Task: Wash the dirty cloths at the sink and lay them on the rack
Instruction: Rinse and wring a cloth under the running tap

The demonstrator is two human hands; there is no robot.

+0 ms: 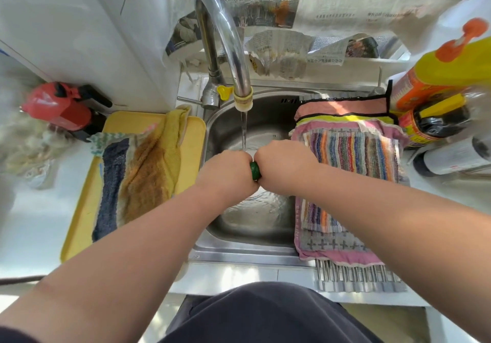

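A green piece [255, 170], mostly hidden, sits at the frame's centre, gripped between your left hand [228, 170] and right hand [284, 162]. Both hands are fisted and touching under the tap's [225, 37] stream over the sink [255, 236]. Striped cloths [350, 156] lie on the rack [358, 279] at right, and stained cloths [138, 172] lie on the yellow tray [79, 225] at left.

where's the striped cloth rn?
Head view: the striped cloth lies on top of a pink cloth on the rack across the right side of the sink, just right of the right hand.
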